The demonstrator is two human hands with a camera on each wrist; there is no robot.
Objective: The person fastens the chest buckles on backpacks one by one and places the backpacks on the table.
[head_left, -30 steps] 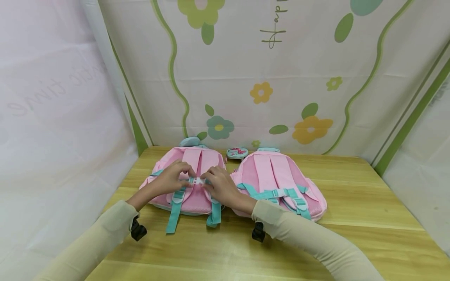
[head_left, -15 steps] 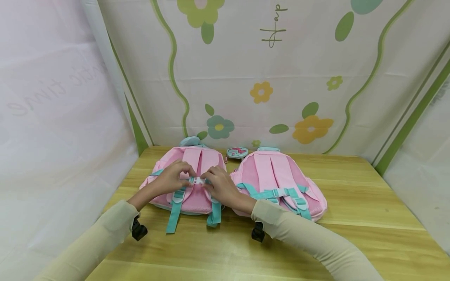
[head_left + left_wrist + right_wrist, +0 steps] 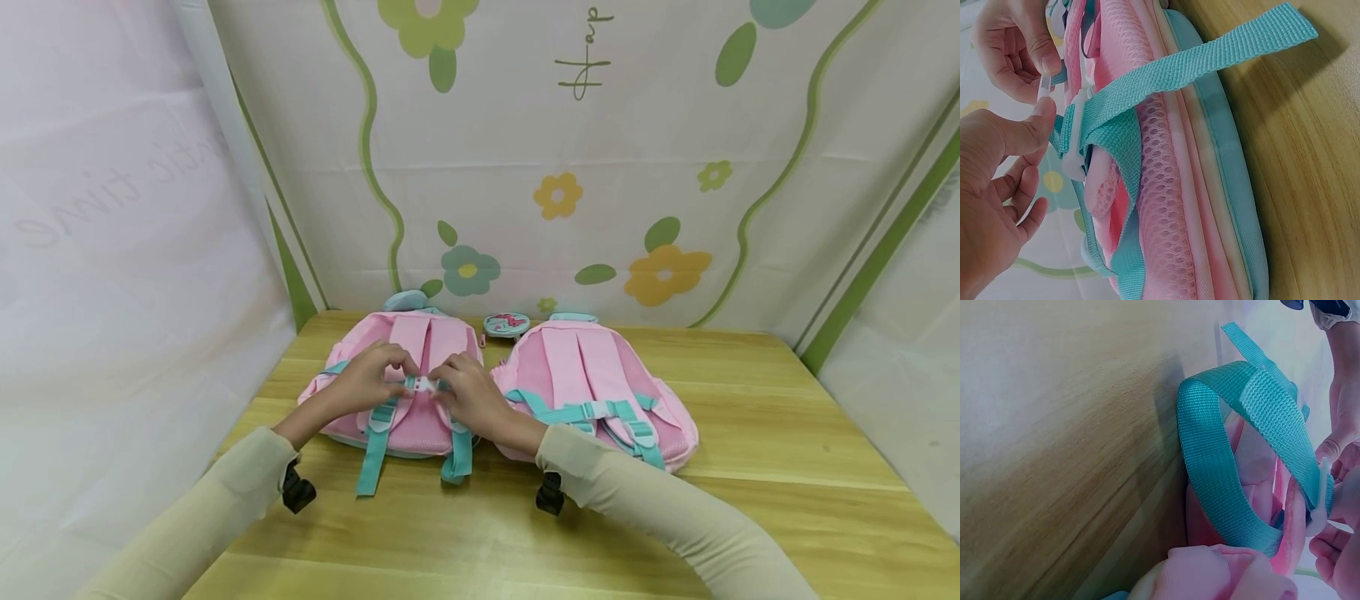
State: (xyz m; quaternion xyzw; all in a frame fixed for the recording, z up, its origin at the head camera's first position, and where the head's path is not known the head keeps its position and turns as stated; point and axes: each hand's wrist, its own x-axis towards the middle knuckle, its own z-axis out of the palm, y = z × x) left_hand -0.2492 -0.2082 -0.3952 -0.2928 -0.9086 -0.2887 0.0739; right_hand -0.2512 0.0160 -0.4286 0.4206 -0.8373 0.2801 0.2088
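A pink backpack [image 3: 352, 346] with teal straps lies with its shoulder straps up at the left. Over its middle, a white buckle [image 3: 422, 384] joins the teal chest strap. My left hand [image 3: 369, 379] pinches the buckle's left side between thumb and fingers, while my right hand [image 3: 471, 395] pinches its right side. The left wrist view shows both thumbs close together at the white buckle [image 3: 1044, 87], held above the pink padding. A loose teal strap end [image 3: 1235, 56] sticks out over the table. In the right wrist view, another teal strap [image 3: 1200, 450] loops beside the hand.
To the right lies a second pink backpack [image 3: 637, 367], its white chest buckle [image 3: 597, 411] fastened. A small round teal pouch [image 3: 506, 326] sits behind, between the two bags. The wooden table [image 3: 750, 400] meets a flowered cloth backdrop [image 3: 510, 150].
Both hands keep their pinch on the buckle in the same spot. Neither backpack has shifted; only a very slight movement of the head view shows.
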